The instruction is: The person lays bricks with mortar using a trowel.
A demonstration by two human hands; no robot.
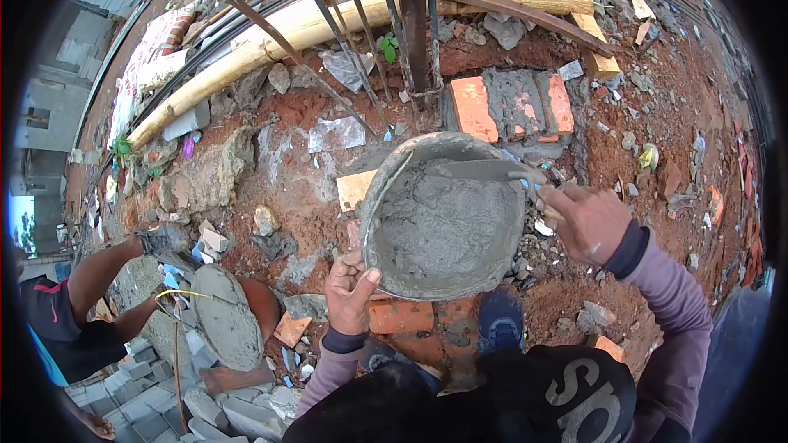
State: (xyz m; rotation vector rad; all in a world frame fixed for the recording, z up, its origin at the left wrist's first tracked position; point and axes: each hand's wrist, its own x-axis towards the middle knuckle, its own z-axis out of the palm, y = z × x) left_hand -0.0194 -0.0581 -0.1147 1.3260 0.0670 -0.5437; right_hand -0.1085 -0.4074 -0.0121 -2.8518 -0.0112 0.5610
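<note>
A round bucket [378, 272] of wet grey mortar [451, 226] stands in the middle, in front of my feet. My left hand [349, 294] grips its rim at the lower left, thumb on top. In my right hand [587, 221] is the handle of a trowel [484, 170], whose blade lies over the mortar near the bucket's upper rim. Orange bricks [474, 109] with mortar on and between them lie just beyond the bucket. More bricks [402, 317] lie between it and my shoes.
Steel bars [408, 25] and wooden poles [287, 29] rise or lie beyond the bucket. At the left, another person [103, 279] is beside a second mortar-filled container [226, 320]. Grey blocks [131, 385] are at the lower left. Rubble covers the red soil.
</note>
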